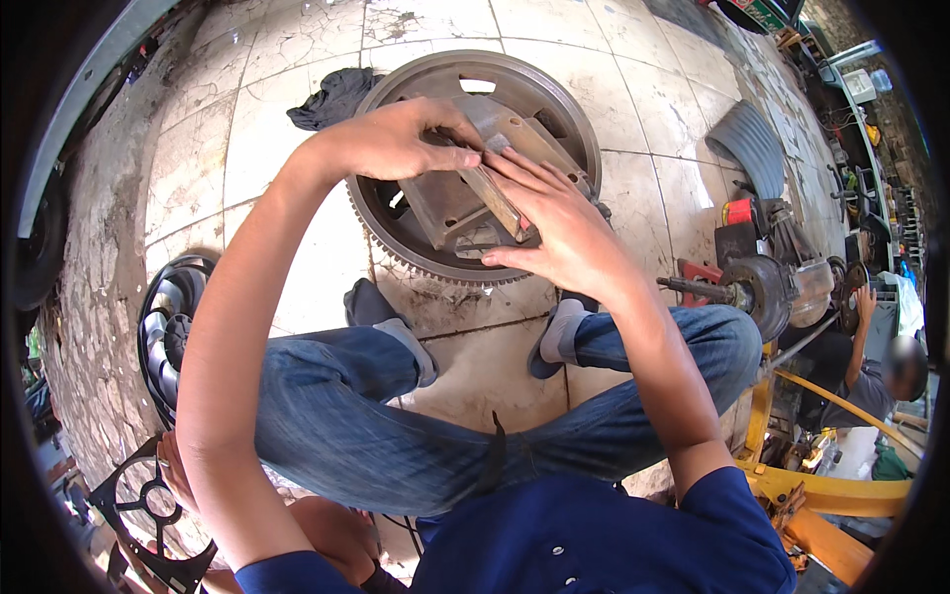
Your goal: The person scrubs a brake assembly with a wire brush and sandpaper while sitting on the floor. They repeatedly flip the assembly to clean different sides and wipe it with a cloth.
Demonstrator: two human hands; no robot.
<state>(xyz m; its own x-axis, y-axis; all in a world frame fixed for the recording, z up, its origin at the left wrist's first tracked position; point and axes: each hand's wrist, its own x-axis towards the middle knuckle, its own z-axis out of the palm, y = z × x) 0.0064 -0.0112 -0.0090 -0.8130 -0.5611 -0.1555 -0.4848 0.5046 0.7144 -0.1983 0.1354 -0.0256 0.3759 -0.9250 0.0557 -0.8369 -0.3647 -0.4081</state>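
Half crouching over a broad tiled floor (287, 287), setting two denim-covered knees (683, 356) wide apart. Seeing at the lower right a yellow metal frame (831, 495), and beyond it another person (871, 396) in a grey top. Leaning over a large toothed metal wheel (396, 228) lying flat on the tiles, just ahead of the feet. Glimpsing at left a round fan (176, 337) near the left forearm and, closer to the lower corner, a black spoked frame (183, 567), with someone else's fingers (173, 473) just beside it. Noticing at right a curved, ribbed grey sheet (749, 148) lying on the floor, and below it a grimy round machine part (770, 287), pointing a shaft leftward. Finding a flat metal plate (426, 203) with holes lying on the wheel, inside the toothed rim. Spreading the right hand (554, 218) wide, laying it across a narrow tan bar (495, 203) above the plate. Curling the left hand (401, 139) at the bar's upper end, but being unable to tell whether gripping or merely touching. Passing, at the wheel's upper left, a crumpled dark cloth (336, 99).
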